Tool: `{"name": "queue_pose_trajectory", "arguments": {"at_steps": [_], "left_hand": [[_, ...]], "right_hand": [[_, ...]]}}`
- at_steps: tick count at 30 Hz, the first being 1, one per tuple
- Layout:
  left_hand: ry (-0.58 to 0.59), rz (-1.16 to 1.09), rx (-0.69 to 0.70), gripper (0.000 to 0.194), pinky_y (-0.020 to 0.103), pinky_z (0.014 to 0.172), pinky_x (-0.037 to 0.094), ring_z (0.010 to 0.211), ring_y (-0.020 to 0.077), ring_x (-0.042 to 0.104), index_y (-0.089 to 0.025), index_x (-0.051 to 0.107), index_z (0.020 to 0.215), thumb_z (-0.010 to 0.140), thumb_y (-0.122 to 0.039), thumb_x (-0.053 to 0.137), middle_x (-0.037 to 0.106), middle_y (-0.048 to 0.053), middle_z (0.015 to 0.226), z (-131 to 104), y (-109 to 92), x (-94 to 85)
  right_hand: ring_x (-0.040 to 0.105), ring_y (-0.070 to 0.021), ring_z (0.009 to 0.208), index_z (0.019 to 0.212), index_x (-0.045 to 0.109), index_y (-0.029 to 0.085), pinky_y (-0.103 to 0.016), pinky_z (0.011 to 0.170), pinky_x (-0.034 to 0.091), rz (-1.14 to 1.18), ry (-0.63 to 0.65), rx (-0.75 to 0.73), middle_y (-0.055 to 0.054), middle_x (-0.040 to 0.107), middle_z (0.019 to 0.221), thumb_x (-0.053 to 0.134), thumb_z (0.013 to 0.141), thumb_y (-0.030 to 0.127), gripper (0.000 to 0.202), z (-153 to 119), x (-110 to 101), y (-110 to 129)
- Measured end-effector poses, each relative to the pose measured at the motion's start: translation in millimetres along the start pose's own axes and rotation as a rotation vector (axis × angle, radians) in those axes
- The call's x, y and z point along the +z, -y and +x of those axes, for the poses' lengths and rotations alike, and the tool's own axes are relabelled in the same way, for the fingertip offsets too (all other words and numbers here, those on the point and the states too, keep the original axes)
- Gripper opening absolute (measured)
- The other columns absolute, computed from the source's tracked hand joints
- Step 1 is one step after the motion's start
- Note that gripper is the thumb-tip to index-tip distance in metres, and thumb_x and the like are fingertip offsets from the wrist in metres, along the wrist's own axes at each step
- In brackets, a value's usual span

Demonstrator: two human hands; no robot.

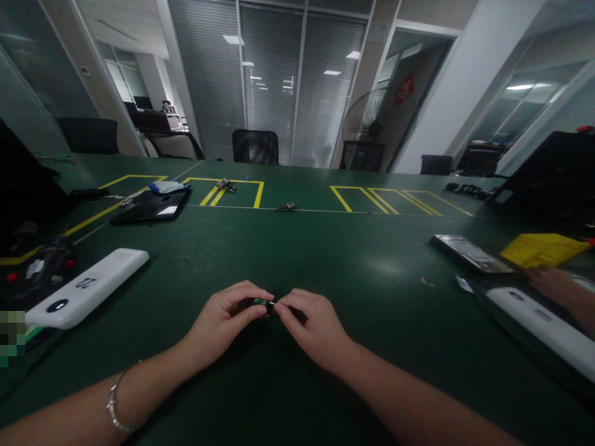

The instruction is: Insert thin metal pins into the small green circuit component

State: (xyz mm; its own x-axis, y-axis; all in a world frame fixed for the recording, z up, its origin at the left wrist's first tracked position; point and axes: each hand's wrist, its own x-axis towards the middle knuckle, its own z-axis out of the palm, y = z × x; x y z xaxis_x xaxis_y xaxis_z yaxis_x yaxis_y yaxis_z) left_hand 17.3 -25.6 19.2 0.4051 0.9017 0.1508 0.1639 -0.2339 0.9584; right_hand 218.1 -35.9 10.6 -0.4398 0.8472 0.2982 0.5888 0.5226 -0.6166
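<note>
Green table [209,248]: smooth, dull sheen, yellow tape [260,195] in angular outlines across upper middle.
Part [260,302]: small, green and black, just below frame centre, between the hands; fine detail too small to read.
Pin [272,303]: thin, pale, at the part's right end.
Left hand [218,319]: reaches in from lower left, wrist raised slightly, fingers curled; thumb and fingertips pinch the part.
Right hand [318,319]: comes from lower right, knuckles up; thumb and forefinger nearly closed, pinching the pin.
Bracelet [111,402]: shiny metal, loose on left wrist.
White slab [88,288]: left side, long, rounded corners, glossy black oval, marked 22.
Second slab [548,328]: right edge, similar shape.
Yellow bag [542,249]: creased, right side, by another person's hand [560,288].
Metal case [471,253]: flat, rectangular, left of bag.
</note>
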Motion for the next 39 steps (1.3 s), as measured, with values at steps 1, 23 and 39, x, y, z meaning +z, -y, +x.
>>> {"name": "queue_pose_trajectory", "arguments": {"at_steps": [1,23,39], "left_hand": [[-0.007,0.028,0.012,0.018,0.03,0.073,0.05,0.083,0.0196,0.063,-0.02,0.072,0.097,0.083,-0.018,0.061,0.064,0.005,0.091,0,0,0.1],[-0.045,-0.272,-0.146,0.026,0.035,0.09,0.046,0.099,0.0212,0.062,-0.022,0.06,0.107,0.082,-0.017,0.064,0.066,0.003,0.097,4,14,-0.5],[0.052,-0.303,-0.164,0.03,0.034,0.082,0.048,0.089,0.0181,0.061,-0.021,0.055,0.102,0.077,-0.016,0.07,0.062,0.001,0.093,3,15,2.9]], "right_hand": [[0.056,-0.0133,0.068,0.085,0.066,0.019,-0.024,0.063,0.039,-0.002,0.0,-0.004,-0.001,0.061,0.075,0.047,0.095,0.026,0.023,0,0,0],[0.059,-0.0141,0.071,0.088,0.067,0.02,-0.025,0.064,0.043,0.059,-0.03,0.033,-0.001,0.064,0.079,0.047,0.095,0.027,0.022,0,-1,2],[0.06,-0.0137,0.072,0.091,0.065,0.019,-0.025,0.067,0.045,0.132,0.012,-0.038,-0.001,0.065,0.082,0.051,0.094,0.028,0.017,-1,1,1]]}}
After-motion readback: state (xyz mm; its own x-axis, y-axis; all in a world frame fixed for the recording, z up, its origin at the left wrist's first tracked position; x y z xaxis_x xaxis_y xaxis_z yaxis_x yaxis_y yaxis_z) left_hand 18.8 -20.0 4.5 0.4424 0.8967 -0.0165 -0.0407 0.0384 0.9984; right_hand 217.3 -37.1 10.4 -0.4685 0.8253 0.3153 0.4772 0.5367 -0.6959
